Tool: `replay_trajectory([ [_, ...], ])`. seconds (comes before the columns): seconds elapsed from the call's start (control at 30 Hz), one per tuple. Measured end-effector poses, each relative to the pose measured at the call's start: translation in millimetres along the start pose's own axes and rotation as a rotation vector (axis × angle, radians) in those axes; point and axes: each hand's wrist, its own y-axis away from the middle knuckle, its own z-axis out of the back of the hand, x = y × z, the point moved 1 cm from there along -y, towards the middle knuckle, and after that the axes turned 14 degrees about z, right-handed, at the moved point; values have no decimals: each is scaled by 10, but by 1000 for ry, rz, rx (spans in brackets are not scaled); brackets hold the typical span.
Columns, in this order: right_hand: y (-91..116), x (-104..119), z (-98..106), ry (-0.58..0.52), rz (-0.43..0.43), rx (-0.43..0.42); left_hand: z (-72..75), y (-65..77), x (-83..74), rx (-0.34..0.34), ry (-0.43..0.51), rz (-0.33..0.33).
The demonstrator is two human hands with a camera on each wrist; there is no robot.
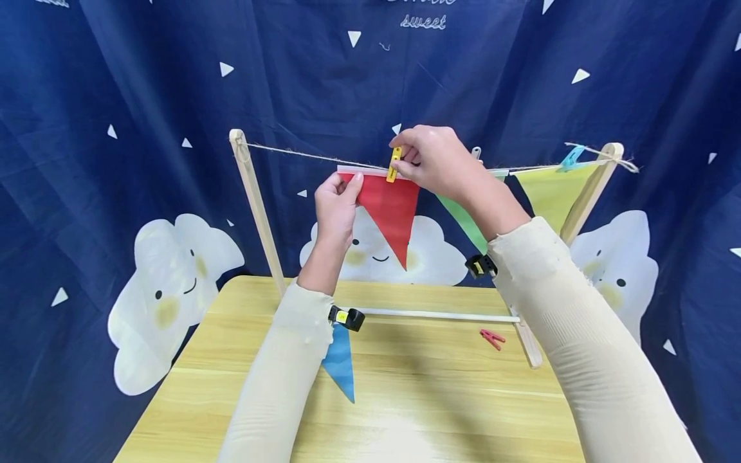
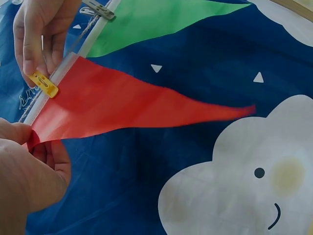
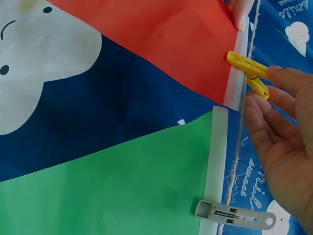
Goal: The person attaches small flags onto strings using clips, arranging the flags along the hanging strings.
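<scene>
Where the red pennant (image 1: 390, 209) hangs between both hands, its white top edge lies along the string (image 1: 301, 154), between the two wooden posts; we see the left hand (image 1: 338, 206) pinching its left corner, thumb in front and fingers behind, probably to steady that edge against the twine; the right hand (image 1: 437, 157) pinches the handles of a yellow peg (image 3: 239, 60), whose nose sits over the pennant's edge, and we judge that squeezing there is what spreads the nose.

Just beside it, a grey peg (image 3: 230, 214) sits on the top edge of the green pennant (image 3: 122, 196), and a light-blue peg (image 1: 572, 158) on the yellow pennant (image 1: 550, 193), presumably to hold each on the line; a red peg (image 1: 492, 339) and a blue pennant (image 1: 341, 365), partly hidden by the left forearm, lie on the table (image 1: 226, 360).

As for writing, we read "sweet" (image 1: 423, 22) on the curtain (image 1: 278, 38), beneath a word cut by the frame; the yellow label (image 1: 343, 316) at the left wrist is too small for us to read.
</scene>
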Motion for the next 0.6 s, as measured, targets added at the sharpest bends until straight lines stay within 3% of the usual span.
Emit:
replay_trajectory([
  [0.43, 38, 27, 40, -2, -32, -17, 17, 7, 0, 14, -68, 11],
  [0.6, 136, 11, 37, 23, -12, -91, 51, 25, 16, 5, -124, 10],
])
